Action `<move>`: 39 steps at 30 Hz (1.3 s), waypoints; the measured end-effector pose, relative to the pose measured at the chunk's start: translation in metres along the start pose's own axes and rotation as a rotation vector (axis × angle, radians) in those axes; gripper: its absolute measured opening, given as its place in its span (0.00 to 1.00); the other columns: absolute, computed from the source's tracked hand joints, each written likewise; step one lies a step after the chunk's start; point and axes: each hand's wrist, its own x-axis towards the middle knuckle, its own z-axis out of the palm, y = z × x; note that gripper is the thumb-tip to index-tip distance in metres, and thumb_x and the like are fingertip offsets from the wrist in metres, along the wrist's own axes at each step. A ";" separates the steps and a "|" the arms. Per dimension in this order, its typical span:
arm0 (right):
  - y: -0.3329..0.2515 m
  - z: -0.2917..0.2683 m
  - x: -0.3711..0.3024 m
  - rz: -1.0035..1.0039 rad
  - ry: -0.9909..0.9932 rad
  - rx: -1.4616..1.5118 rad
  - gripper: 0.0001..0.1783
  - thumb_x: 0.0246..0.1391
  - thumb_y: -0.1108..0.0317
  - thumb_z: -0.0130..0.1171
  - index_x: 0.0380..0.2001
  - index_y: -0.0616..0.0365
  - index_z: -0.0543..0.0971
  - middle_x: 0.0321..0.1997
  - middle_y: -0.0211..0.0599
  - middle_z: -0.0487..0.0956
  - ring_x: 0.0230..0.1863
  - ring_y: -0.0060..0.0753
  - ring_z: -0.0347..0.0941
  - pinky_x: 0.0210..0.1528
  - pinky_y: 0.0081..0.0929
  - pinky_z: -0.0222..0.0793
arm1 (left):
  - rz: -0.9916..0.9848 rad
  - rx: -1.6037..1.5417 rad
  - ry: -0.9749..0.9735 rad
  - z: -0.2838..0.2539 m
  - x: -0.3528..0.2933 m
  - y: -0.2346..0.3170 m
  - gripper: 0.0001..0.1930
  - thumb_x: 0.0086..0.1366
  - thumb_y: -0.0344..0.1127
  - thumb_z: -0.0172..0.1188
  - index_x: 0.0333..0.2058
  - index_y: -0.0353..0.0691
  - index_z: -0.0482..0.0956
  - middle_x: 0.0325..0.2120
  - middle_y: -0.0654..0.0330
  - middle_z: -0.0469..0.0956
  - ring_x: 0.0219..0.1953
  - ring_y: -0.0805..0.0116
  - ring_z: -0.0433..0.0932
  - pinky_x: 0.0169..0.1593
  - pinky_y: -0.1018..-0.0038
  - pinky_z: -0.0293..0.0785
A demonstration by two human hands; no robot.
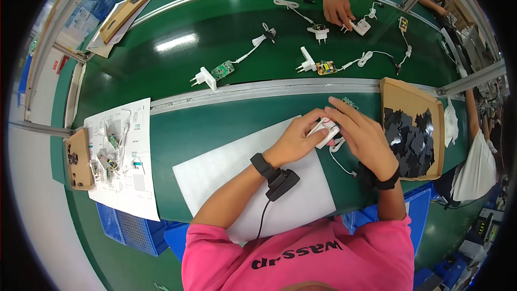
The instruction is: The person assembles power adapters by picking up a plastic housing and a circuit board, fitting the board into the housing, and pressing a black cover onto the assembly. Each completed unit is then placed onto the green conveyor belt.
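My left hand [299, 136] grips a white plug-charger housing [325, 129] between thumb and fingers, above the right part of a white foam sheet [242, 170]. On the housing's right side my right hand [369, 143] is closed in against it, its fingers reaching across the far side and hiding part of it. A thin red line, perhaps a wire, shows at the housing's opening. The charger's white cable [335, 156] hangs below onto the green mat. Just beyond my right fingers lies a small green circuit board [349, 102], partly covered.
At right stands a cardboard tray [385, 89] of black pieces. White paper [145, 156] with charger parts and a small cardboard box [79, 159] lie left. Past a metal rail [231, 92], opened chargers [204, 78] lie on the green belt, where another person's hand [336, 8] touches one.
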 end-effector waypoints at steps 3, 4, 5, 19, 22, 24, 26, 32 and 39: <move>0.010 0.002 0.001 0.064 -0.108 -0.080 0.26 0.47 0.82 0.55 0.52 0.56 0.72 0.60 0.40 0.70 0.51 0.51 0.72 0.47 0.37 0.72 | 0.023 0.040 -0.025 -0.002 -0.001 -0.002 0.14 0.68 0.30 0.49 0.52 0.39 0.64 0.37 0.57 0.78 0.37 0.70 0.80 0.40 0.78 0.73; 0.009 0.006 0.001 0.065 -0.108 -0.081 0.26 0.47 0.82 0.55 0.52 0.56 0.72 0.60 0.40 0.70 0.51 0.51 0.72 0.47 0.37 0.72 | -0.001 -0.009 -0.014 -0.002 -0.001 0.002 0.14 0.68 0.30 0.49 0.52 0.38 0.64 0.37 0.57 0.78 0.37 0.70 0.80 0.40 0.78 0.73; 0.009 0.010 0.002 0.067 -0.089 -0.021 0.27 0.47 0.82 0.55 0.54 0.55 0.71 0.60 0.40 0.70 0.49 0.48 0.73 0.46 0.35 0.72 | -0.023 -0.059 -0.002 -0.003 -0.002 0.006 0.14 0.68 0.30 0.49 0.52 0.38 0.64 0.37 0.56 0.78 0.37 0.70 0.80 0.40 0.78 0.73; 0.096 -0.048 -0.086 0.271 -0.034 -0.322 0.31 0.48 0.75 0.59 0.58 0.58 0.68 0.59 0.47 0.68 0.54 0.52 0.67 0.57 0.38 0.62 | 0.004 -0.130 0.100 -0.013 -0.013 0.014 0.15 0.69 0.30 0.47 0.54 0.37 0.61 0.36 0.54 0.78 0.38 0.68 0.81 0.41 0.78 0.73; 0.092 -0.029 -0.087 0.353 -0.107 -0.171 0.30 0.47 0.75 0.60 0.57 0.59 0.69 0.57 0.47 0.69 0.56 0.54 0.63 0.60 0.40 0.58 | 0.029 -0.137 0.108 -0.016 -0.016 0.010 0.16 0.70 0.30 0.47 0.54 0.37 0.61 0.35 0.54 0.78 0.39 0.68 0.81 0.41 0.78 0.72; 0.093 -0.023 -0.084 0.392 -0.071 -0.166 0.30 0.47 0.74 0.60 0.56 0.59 0.69 0.56 0.47 0.70 0.58 0.54 0.62 0.60 0.39 0.58 | 0.018 -0.134 0.102 -0.018 -0.017 0.011 0.16 0.70 0.30 0.47 0.54 0.37 0.61 0.35 0.54 0.79 0.39 0.68 0.81 0.41 0.78 0.72; 0.093 -0.021 -0.080 0.416 -0.052 -0.162 0.29 0.47 0.73 0.61 0.56 0.60 0.69 0.56 0.47 0.70 0.59 0.53 0.61 0.60 0.38 0.58 | 0.004 -0.127 0.090 -0.019 -0.018 0.012 0.16 0.70 0.30 0.47 0.54 0.37 0.61 0.35 0.55 0.79 0.39 0.69 0.80 0.42 0.78 0.72; 0.087 -0.028 -0.074 0.419 -0.105 -0.121 0.28 0.47 0.73 0.61 0.54 0.61 0.70 0.56 0.46 0.69 0.58 0.53 0.62 0.60 0.38 0.59 | -0.011 -0.084 0.104 -0.024 -0.022 0.017 0.16 0.70 0.30 0.47 0.54 0.38 0.61 0.35 0.55 0.79 0.39 0.70 0.80 0.42 0.78 0.72; 0.070 -0.029 -0.064 0.422 -0.143 -0.126 0.27 0.44 0.74 0.63 0.51 0.62 0.72 0.55 0.47 0.70 0.59 0.53 0.62 0.59 0.37 0.59 | -0.005 -0.072 0.110 -0.029 -0.030 0.019 0.16 0.70 0.31 0.47 0.54 0.38 0.61 0.35 0.54 0.79 0.38 0.71 0.80 0.42 0.78 0.72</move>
